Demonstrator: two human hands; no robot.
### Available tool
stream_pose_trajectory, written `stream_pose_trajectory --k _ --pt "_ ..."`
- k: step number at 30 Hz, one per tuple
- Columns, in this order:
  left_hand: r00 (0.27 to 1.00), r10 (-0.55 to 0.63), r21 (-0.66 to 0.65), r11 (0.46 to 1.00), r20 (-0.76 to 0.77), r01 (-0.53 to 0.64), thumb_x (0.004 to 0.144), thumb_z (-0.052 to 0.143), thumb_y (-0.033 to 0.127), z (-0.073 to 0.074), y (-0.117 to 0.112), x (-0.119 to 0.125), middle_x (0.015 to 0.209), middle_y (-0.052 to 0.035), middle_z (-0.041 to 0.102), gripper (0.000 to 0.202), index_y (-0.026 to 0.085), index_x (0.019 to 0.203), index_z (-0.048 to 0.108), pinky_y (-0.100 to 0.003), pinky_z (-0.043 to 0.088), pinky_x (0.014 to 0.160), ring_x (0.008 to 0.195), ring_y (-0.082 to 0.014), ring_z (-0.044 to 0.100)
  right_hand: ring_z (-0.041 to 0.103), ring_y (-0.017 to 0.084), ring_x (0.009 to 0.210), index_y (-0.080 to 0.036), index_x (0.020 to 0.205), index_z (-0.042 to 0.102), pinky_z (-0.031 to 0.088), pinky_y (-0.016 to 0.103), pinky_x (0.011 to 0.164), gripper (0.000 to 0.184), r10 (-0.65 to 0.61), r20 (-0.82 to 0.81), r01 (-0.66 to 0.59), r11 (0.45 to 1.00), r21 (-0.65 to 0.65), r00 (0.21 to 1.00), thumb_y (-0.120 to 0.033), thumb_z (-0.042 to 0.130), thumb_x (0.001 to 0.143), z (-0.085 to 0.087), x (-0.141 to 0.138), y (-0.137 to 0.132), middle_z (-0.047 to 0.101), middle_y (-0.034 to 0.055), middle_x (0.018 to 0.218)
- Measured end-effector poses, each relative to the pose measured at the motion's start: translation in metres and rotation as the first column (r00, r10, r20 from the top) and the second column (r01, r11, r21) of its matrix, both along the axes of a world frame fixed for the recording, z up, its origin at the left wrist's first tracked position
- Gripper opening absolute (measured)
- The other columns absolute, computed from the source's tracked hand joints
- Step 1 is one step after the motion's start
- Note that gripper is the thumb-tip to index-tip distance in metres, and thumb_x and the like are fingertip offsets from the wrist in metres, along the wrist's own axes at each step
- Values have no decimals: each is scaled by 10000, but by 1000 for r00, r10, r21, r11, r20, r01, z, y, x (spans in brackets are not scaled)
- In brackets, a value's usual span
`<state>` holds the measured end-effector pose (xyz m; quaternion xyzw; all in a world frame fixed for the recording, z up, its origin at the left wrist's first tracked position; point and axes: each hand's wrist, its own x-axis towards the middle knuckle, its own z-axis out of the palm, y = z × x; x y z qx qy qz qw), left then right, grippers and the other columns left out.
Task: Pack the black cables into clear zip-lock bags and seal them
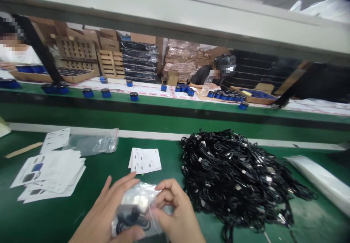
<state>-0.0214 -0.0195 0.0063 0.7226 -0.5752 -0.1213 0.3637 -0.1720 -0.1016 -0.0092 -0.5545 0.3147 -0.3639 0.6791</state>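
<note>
My left hand (105, 214) and my right hand (176, 210) hold a small clear plastic bag (136, 206) between them at the bottom middle. The bag contains a coiled black cable and a white leaflet. The left hand cups the bag from the left with its fingers stretched along it. The right hand's fingers are curled and pinch the bag's right edge. A large heap of coiled black cables (237, 177) lies on the green table (95, 184) just right of my hands. A small stack of folded white leaflets (144, 160) lies just beyond my hands.
Printed white sheets (49, 175) lie at the left, with empty clear bags (93, 142) behind them. More clear bags (322, 181) lie at the right. Beyond, blue round items (105, 93) stand on a green conveyor. Two other people sit across, among cardboard boxes.
</note>
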Motion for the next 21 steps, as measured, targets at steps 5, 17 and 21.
stream_pose_trajectory --k 5,17,21 --pt "938 -47 329 930 -342 166 712 633 376 19 -9 5 657 20 637 173 223 783 672 -225 422 613 673 -180 588 583 114 659 -163 906 591 427 199 615 194 133 -28 -134 990 -51 991 -148 638 719 9 -6 -12 644 3 716" --pt "587 85 164 983 -805 83 738 627 551 -2 -3 -15 746 -5 642 371 196 847 643 -214 418 666 719 -149 570 462 104 570 -158 653 623 344 206 557 211 -14 -155 -22 973 -228 988 -317 604 790 -10 -12 2 553 -1 606" --pt "654 181 266 963 -734 33 730 616 579 2 0 -10 666 9 611 391 199 807 664 -190 378 559 595 -116 511 499 105 574 -161 680 616 372 197 567 180 -71 -171 25 966 -258 983 -294 586 796 -7 -13 2 569 0 618"
